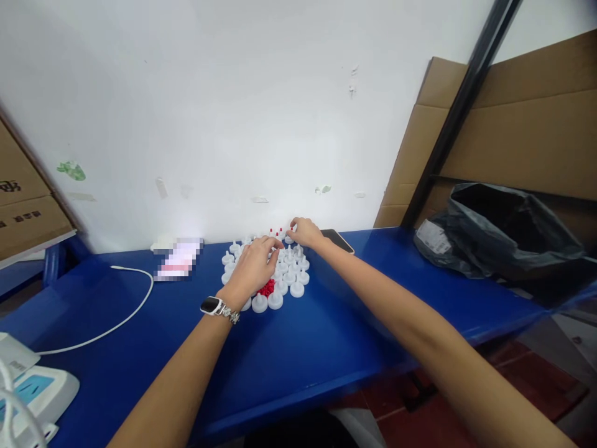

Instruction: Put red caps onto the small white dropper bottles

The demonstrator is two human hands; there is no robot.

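Many white nozzle caps, each with a broad round base and a narrow spout, stand together on the blue table. Among them, near the front, lies a pile of small red tips. My left hand hovers over the left part of the group, fingers loosely bent and thumb apart; nothing shows in it. At the back, my right hand has its fingers closed around a small red tip on a white cap. Beside it, several back caps carry red tips on their spouts. My left wrist wears a watch.
A dark phone lies by my right forearm. Left are a blurred-out pinkish item, a white cable and a white power strip. A black plastic bag and cardboard stand right. The wall borders the table's back.
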